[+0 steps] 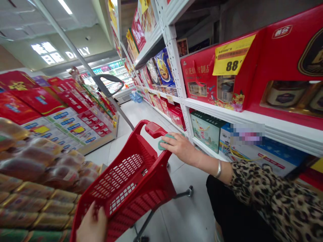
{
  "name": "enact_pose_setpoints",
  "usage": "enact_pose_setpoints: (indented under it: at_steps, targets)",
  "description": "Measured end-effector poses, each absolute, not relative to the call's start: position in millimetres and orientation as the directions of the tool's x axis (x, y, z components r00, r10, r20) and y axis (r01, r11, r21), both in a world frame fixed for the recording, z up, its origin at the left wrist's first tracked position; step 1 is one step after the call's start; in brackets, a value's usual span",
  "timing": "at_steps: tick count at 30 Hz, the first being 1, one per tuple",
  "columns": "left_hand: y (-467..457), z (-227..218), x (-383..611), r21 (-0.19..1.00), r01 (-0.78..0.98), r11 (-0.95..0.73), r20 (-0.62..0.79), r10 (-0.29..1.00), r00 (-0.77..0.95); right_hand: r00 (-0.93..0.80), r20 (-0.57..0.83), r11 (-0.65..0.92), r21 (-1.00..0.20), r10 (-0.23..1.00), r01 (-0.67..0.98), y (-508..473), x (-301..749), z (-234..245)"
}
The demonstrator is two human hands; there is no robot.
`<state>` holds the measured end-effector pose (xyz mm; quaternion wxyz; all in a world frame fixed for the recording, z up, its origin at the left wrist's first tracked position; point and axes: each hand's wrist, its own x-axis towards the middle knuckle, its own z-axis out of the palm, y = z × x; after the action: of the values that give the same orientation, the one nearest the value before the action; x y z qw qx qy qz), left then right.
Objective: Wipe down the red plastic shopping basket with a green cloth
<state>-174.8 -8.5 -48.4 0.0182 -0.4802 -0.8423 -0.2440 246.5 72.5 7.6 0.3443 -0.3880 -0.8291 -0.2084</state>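
Observation:
A red plastic shopping basket [126, 181] sits tilted on a wheeled frame in a shop aisle. My right hand [180, 148], in a leopard-print sleeve with a silver bangle [218, 169], presses a green cloth [163, 144] against the basket's far rim, just below its red handle [153, 129]. At the bottom of the view, my left hand [92, 227] grips the basket's near rim, fingers curled over the edge. I see nothing inside the basket.
White shelving [252, 117] on the right carries red gift boxes and a yellow price tag [232, 57]. Wrapped food packs [32, 168] are stacked at left, with boxed goods behind. A grey pull handle [108, 82] rises over the tiled floor [186, 208].

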Motion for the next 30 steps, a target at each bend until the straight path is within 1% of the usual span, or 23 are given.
enact_pose_setpoints:
  at_steps: [1, 2, 3, 4, 5, 6, 8, 11, 13, 16, 18, 20, 23, 24, 27, 30]
  targets:
    - [-5.3, -41.2, -140.9, 0.469, 0.802, 0.370, 0.283, 0.798, -0.533, -0.481, 0.728, 0.627, 0.090, 0.488, 0.773, 68.7, 240.7, 10.5]
    - [-2.5, -34.6, -105.6, 0.565, 0.788, 0.244, 0.325, 0.812, -0.485, -0.501, 0.726, 0.643, 0.105, 0.472, 0.759, 65.3, 234.7, 12.8]
    - [0.0, -29.2, -71.1, 0.639, 0.766, 0.071, 0.389, 0.830, -0.401, -0.519, 0.725, 0.659, 0.120, 0.453, 0.743, 62.4, 228.9, 14.9]
    - [2.5, -25.2, -39.3, 0.677, 0.732, -0.075, 0.438, 0.840, -0.319, -0.534, 0.725, 0.672, 0.133, 0.435, 0.729, 60.2, 223.7, 16.6]
    - [5.1, -22.8, -11.9, 0.685, 0.709, -0.169, 0.473, 0.843, -0.256, -0.544, 0.727, 0.683, 0.142, 0.419, 0.716, 58.9, 219.1, 18.2]
    - [8.0, -22.1, 10.1, 0.679, 0.703, -0.212, 0.489, 0.845, -0.218, -0.548, 0.731, 0.691, 0.146, 0.406, 0.707, 58.8, 215.3, 19.7]
    - [14.1, -24.6, 36.6, 0.612, 0.766, -0.195, 0.518, 0.831, -0.202, -0.539, 0.743, 0.699, 0.135, 0.397, 0.702, 62.2, 209.7, 22.8]
    - [20.1, -32.1, 39.4, 0.520, 0.847, -0.114, 0.589, 0.766, -0.259, -0.499, 0.775, 0.703, 0.102, 0.387, 0.704, 75.1, 201.1, 27.4]
    - [18.3, -35.5, 27.5, 0.509, 0.852, -0.122, 0.620, 0.739, -0.265, -0.508, 0.787, 0.732, 0.110, 0.349, 0.672, 86.4, 192.4, 29.3]
    - [5.1, -37.0, 4.3, 0.503, 0.851, -0.149, 0.640, 0.726, -0.251, -0.624, 0.736, 0.822, 0.168, 0.262, 0.544, 101.6, 176.0, 29.8]
    - [-8.8, -37.5, -12.5, 0.519, 0.835, -0.182, 0.644, 0.725, -0.242, -0.706, 0.668, 0.871, 0.180, 0.233, 0.458, 109.5, 166.9, 29.4]
    - [-24.2, -38.6, -31.8, 0.542, 0.809, -0.228, 0.642, 0.733, -0.225, -0.755, 0.615, 0.902, 0.160, 0.227, 0.401, 116.7, 161.9, 29.2]
    - [-46.2, -41.5, -68.7, 0.544, 0.787, -0.290, 0.618, 0.773, -0.142, -0.767, 0.599, 0.930, 0.099, 0.230, 0.355, 129.0, 161.6, 28.2]
    - [-52.8, -42.5, -83.0, 0.544, 0.787, -0.291, 0.600, 0.790, -0.123, -0.762, 0.601, 0.933, 0.075, 0.239, 0.353, 133.6, 162.5, 27.0]
    - [-70.1, -43.1, -126.5, 0.593, 0.771, -0.232, 0.537, 0.828, -0.163, -0.720, 0.615, 0.913, -0.001, 0.323, 0.409, 146.4, 165.4, 20.4]
    - [-85.7, -37.7, -158.0, 0.713, 0.684, -0.156, 0.422, 0.874, -0.242, -0.655, 0.623, 0.864, -0.069, 0.428, 0.499, 154.6, 167.7, 11.5]
